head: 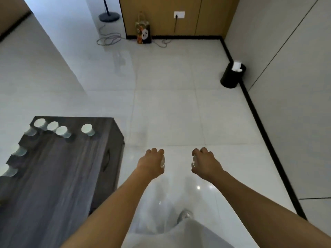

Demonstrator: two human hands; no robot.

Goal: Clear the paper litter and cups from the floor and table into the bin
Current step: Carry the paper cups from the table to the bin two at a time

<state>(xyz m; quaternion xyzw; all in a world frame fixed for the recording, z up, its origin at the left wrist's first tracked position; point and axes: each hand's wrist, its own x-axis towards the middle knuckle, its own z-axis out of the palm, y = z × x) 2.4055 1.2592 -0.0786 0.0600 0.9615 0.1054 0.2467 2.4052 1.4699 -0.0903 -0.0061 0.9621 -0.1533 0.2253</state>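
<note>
Carrying cups over pale floor tiles (161, 108).
Left hand (152, 162) and right hand (206, 162) each grip a cup; more cups line the table's (59, 176) far edge; bin (232, 76) against the wall.

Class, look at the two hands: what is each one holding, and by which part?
Left hand and right hand each grip a paper cup, fingers curled round its side.

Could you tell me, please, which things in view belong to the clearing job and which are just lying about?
Part of the job:
- cups on the table
- cup in the left hand
- cup in the right hand
- black bin by the wall, white paper sticking out

Just lying about:
- panda gift bag
- lamp stand base
- loose cable
</note>
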